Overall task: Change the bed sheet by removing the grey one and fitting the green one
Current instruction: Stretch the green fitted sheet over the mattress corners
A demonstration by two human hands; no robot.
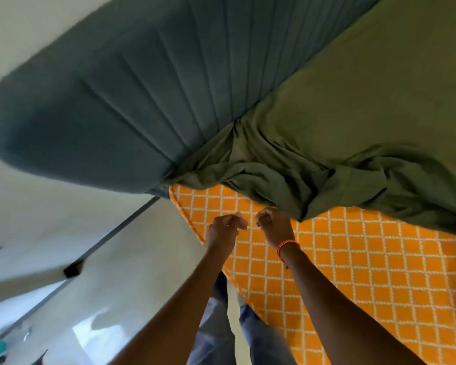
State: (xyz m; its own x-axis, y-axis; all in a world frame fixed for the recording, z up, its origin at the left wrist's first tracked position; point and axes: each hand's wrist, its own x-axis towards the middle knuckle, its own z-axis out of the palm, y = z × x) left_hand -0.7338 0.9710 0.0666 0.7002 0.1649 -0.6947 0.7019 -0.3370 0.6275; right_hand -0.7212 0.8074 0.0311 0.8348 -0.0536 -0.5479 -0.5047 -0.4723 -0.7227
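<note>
So the grey sheet is nowhere in view; your green sheet covers the far mattress, bunched short of this corner. Both fists, left hand and right hand, look curled on nothing; corner remains.

The bunched green sheet hides the mattress beyond it and runs off the right edge.
</note>
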